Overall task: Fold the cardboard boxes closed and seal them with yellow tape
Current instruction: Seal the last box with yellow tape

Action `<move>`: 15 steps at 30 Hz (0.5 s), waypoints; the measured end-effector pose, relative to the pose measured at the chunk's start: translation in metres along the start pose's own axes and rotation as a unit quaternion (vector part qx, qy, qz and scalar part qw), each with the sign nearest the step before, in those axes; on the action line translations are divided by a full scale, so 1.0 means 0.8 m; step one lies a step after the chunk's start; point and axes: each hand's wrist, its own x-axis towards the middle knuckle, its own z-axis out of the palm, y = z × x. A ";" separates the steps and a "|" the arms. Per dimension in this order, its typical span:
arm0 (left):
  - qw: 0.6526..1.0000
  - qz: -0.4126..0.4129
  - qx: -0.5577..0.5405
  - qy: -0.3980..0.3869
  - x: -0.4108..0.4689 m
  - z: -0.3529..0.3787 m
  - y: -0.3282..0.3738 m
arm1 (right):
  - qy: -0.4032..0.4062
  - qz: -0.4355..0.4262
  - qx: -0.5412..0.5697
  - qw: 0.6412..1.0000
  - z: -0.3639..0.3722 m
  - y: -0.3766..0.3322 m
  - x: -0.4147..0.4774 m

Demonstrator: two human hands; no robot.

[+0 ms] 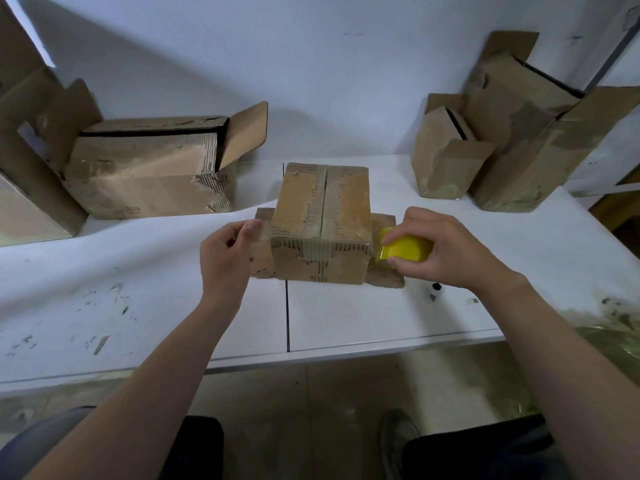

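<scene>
**Taping the middle box: roll in one hand, loose end in the other**

Small cardboard box [322, 216] sits mid-desk [346, 317], top flaps folded shut w/ the seam running away from the person, and a lower flap lies flat on the desk on either side. Right hand [446, 247] is wrapped round the yellow tape roll [405, 249] just off the box's near right corner. Left hand [225, 258] fingers [254, 226] pinch what looks like the tape end at the near left corner, strip stretched btw them. Imo the box is light & the board's worn, so it'll slide or dent if shoved; best steadied on top by the seam. Tape's thin, prob folds on itself if slack. No brand I can read; faint print on the open box [149, 174] at left is too blurry.
</scene>
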 end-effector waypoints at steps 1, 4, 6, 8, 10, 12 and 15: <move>1.000 -0.004 0.005 -0.003 0.000 0.002 -0.003 | -0.008 0.011 0.010 1.000 0.004 0.002 0.000; 1.000 -0.020 0.003 -0.021 -0.001 0.011 -0.009 | -0.018 0.045 0.046 0.998 0.014 0.005 0.001; 0.998 -0.049 -0.005 -0.026 0.001 0.018 -0.012 | -0.015 0.051 0.055 0.997 0.020 0.004 0.003; 0.997 -0.067 -0.002 -0.025 0.002 0.025 -0.014 | -0.007 0.049 0.054 0.997 0.025 0.001 0.005; 0.997 -0.062 0.025 -0.030 0.005 0.029 -0.013 | -0.003 0.052 0.049 0.997 0.030 -0.001 0.006; 0.994 -0.046 0.087 -0.044 0.010 0.028 -0.013 | 0.000 0.055 0.044 0.998 0.033 -0.002 0.008; 0.985 -0.046 0.154 -0.059 0.014 0.023 -0.006 | 0.009 0.046 0.031 0.998 0.036 -0.003 0.009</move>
